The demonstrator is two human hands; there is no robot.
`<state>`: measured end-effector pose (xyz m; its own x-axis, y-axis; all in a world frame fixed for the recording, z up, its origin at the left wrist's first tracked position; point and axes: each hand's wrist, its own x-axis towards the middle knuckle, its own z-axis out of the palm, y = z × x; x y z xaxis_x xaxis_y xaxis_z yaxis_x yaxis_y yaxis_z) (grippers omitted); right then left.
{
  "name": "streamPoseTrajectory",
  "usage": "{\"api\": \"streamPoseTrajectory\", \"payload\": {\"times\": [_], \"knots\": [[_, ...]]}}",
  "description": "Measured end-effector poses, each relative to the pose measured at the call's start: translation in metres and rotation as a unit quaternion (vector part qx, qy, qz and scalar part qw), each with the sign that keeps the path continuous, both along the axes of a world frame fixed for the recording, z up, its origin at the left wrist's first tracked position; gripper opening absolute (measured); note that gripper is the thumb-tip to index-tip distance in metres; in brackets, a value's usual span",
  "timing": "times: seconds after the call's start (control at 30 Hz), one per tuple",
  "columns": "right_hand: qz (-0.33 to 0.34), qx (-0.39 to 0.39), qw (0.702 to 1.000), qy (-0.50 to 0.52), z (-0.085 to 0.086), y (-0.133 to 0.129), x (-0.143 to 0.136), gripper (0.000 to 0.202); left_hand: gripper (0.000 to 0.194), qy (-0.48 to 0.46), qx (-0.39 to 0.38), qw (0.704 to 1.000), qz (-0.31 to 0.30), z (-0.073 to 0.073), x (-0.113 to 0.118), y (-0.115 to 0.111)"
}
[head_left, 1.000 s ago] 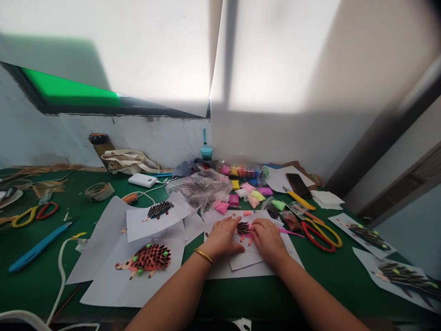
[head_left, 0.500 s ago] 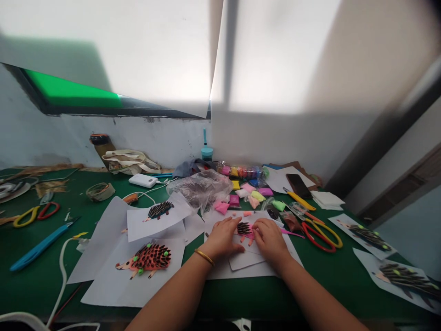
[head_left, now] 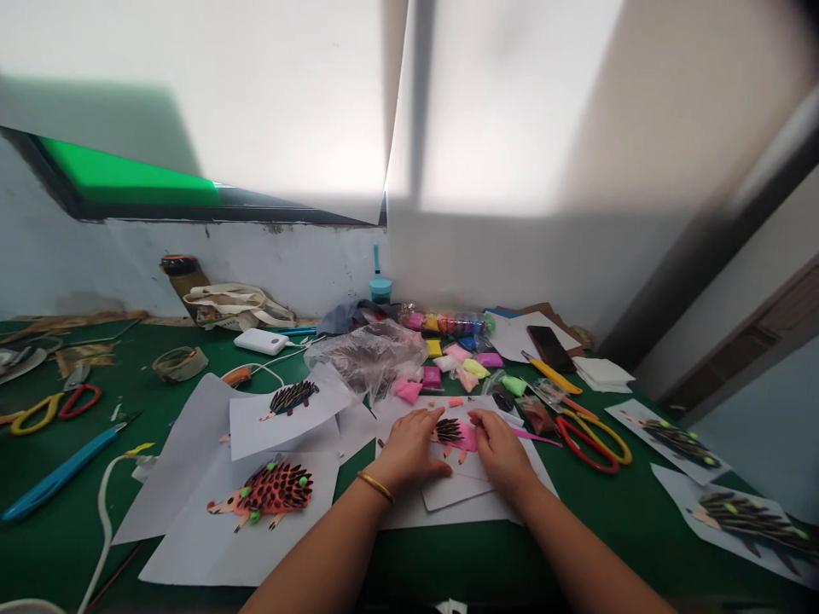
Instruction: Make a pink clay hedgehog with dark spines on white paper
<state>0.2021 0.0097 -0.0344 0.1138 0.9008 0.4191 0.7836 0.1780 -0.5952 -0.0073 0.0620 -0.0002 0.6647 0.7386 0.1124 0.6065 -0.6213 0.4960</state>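
Observation:
A pink hedgehog figure with dark spines on its left part lies on white paper at the lower middle. My left hand rests on the paper at the figure's left, thumb and fingers spread apart, with nothing seen in it. At the figure's right edge is my right hand, its fingers bent and close together at the pink body; whatever lies between the fingertips is too small to make out. A pink tool sticks out to the right, beyond my right hand.
Finished hedgehog pictures lie left and right. Behind my hands are coloured clay packets and a plastic bag. Red and yellow scissors, a yellow cutter and a phone are at the right.
My right hand's fingertips have drawn slightly right, uncovering more of the pink body. The whole view has shifted a little.

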Motion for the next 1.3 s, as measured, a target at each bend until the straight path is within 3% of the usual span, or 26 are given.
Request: {"api": "streamPoseTrajectory", "payload": {"times": [0.17,0.23,0.37,0.5,0.57,0.67,0.73,0.83,0.93,1.03,1.17,1.3], "knots": [[0.001,-0.011,1.0,0.021,0.003,0.0,-0.002,0.034,0.102,-0.026,-0.005,1.0,0.014,0.004,0.0,-0.004],[0.0,-0.016,1.0,0.026,0.004,-0.001,-0.003,0.033,0.085,-0.076,-0.01,0.997,0.021,0.007,0.0,-0.004],[0.002,-0.014,1.0,0.027,0.002,-0.001,-0.002,0.033,0.034,-0.223,-0.027,0.971,0.076,0.016,-0.003,0.005],[0.006,-0.004,1.0,0.02,0.0,0.001,-0.002,0.033,0.023,-0.272,-0.012,0.945,0.181,0.042,-0.015,0.013],[0.011,-0.012,1.0,0.017,0.0,0.001,-0.002,0.033,0.02,-0.229,0.048,0.947,0.219,0.06,-0.026,0.01],[0.02,-0.02,0.999,0.017,0.001,0.001,-0.002,0.033,0.018,-0.065,0.081,0.976,0.194,0.08,-0.042,-0.002],[0.022,-0.02,0.999,0.02,0.001,0.001,-0.001,0.032,0.018,0.069,0.07,0.981,0.169,0.081,-0.049,-0.01],[0.024,-0.014,0.999,0.029,0.0,0.001,0.0,0.032,0.02,0.202,0.026,0.967,0.152,0.067,-0.054,-0.013],[0.029,-0.01,0.999,0.036,-0.001,0.002,0.001,0.032,0.019,0.242,-0.002,0.959,0.151,0.05,-0.055,-0.007],[0.03,-0.014,0.998,0.045,-0.001,0.002,0.002,0.032,0.017,0.252,-0.006,0.957,0.141,0.043,-0.057,-0.002],[0.025,-0.006,0.997,0.07,0.004,0.0,0.001,0.031,0.017,0.256,0.007,0.959,0.12,0.05,-0.055,-0.001],[0.018,0.026,0.995,0.1,0.009,-0.003,0.001,0.03,0.019,0.236,0.036,0.966,0.103,0.064,-0.037,-0.001]]}}
